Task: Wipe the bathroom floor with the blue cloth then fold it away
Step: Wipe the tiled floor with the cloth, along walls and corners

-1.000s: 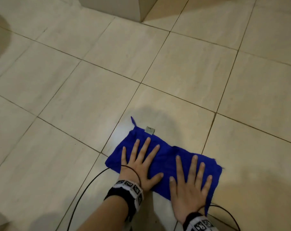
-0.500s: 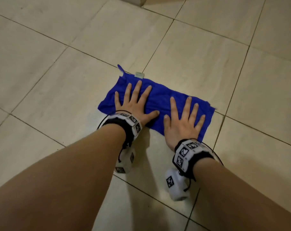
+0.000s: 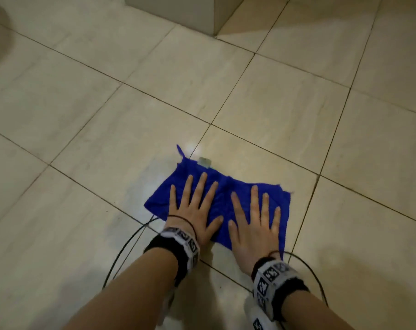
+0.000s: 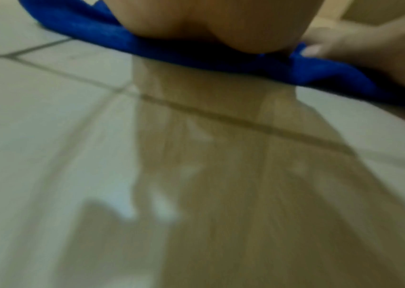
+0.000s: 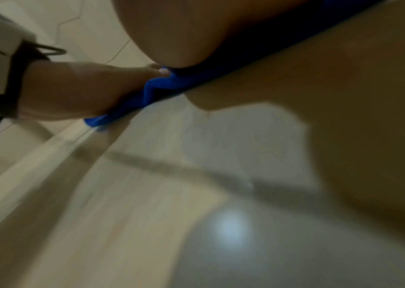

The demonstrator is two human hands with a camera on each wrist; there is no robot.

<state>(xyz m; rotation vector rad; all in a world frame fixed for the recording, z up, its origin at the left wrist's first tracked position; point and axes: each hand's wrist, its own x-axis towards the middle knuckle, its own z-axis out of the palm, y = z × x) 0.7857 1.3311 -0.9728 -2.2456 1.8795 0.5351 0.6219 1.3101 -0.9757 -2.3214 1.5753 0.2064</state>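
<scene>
i've got 2 hands flat on 1 blue cloth on the tile floor: left hand & right hand, fingers straight, spread, side by side. 1 grey tag at cloth's far edge.

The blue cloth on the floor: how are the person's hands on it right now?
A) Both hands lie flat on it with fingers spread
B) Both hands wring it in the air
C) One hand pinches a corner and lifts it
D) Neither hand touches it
A: the left hand and the right hand both press flat, fingers straight and spread, on the blue cloth, which lies on the tiled floor.
</scene>
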